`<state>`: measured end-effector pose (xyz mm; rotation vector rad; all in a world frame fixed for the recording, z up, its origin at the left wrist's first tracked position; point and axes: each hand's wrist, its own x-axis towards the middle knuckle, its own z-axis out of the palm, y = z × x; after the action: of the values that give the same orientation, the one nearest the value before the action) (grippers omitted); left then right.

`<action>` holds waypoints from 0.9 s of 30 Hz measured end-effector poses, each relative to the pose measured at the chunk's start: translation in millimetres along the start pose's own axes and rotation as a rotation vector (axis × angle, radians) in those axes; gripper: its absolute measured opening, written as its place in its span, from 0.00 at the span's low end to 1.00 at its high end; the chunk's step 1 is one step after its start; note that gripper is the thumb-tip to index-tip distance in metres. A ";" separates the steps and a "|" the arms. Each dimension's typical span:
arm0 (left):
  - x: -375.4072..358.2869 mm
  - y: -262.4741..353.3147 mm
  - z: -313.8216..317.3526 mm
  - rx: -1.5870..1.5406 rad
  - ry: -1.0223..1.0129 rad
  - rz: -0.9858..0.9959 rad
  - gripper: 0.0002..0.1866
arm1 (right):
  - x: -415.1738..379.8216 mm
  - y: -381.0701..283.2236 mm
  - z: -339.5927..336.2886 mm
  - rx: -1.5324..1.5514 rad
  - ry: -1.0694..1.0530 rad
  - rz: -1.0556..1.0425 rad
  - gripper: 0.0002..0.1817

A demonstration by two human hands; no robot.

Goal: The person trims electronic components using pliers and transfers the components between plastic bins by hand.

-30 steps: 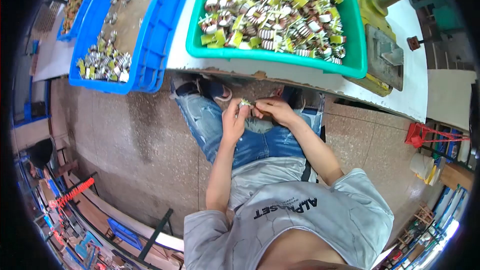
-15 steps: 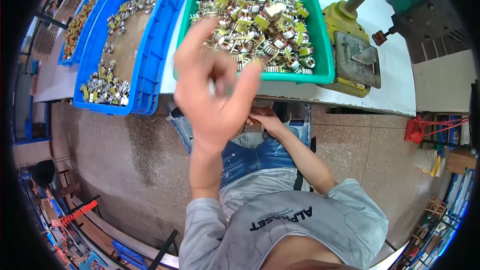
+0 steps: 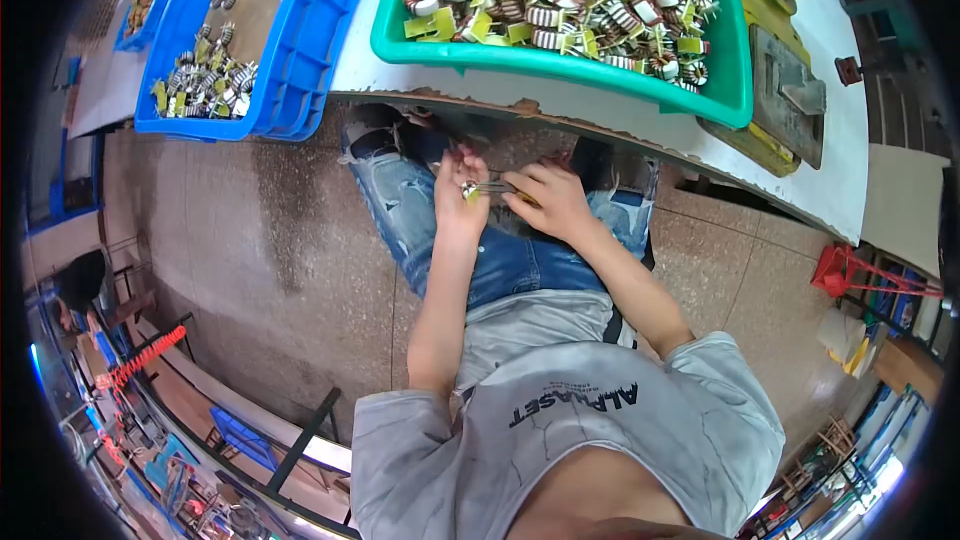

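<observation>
While both hands meet over the lap, left hand [image 3: 458,202] pinches small coil [image 3: 468,189], leads running toward 3 o'clock into right hand [image 3: 548,202] fingers closed on them, green tray [image 3: 560,65] at 12

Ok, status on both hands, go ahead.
Left hand pinching a small wound coil over the lap. Right hand gripping its wire leads. Nothing between them.

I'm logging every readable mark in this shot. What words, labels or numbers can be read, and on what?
"ALPHASET", upside down in the view, middle letters creased and unsure: printed on the grey T-shirt.
A smaller line beside it on the shirt: too small to read.
Green tray, blue crates, yellow press: no readable marks.
</observation>
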<state>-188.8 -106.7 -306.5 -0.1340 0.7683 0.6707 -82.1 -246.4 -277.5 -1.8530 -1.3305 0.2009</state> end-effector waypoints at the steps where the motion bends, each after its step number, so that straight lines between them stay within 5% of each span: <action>1: 3.9 0.0 -4.8 0.008 0.016 -0.001 0.07 | 1.7 -0.4 0.6 -0.040 -0.005 -0.052 0.12; 4: 15.6 -5.5 -16.8 0.030 0.059 -0.020 0.09 | 5.9 1.5 -1.1 -0.172 -0.020 -0.205 0.14; 20: 4.6 1.3 -10.0 0.124 0.185 -0.088 0.08 | 7.4 6.6 4.8 -0.160 -0.079 -0.266 0.15; 27: 11.0 2.2 -31.5 0.064 -0.078 -0.137 0.08 | 7.9 -5.0 3.5 -0.269 -0.066 -0.245 0.15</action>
<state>-203.2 -110.3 -336.4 -0.1006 0.6982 0.5180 -84.2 -237.4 -273.8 -1.8918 -1.6830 -0.0485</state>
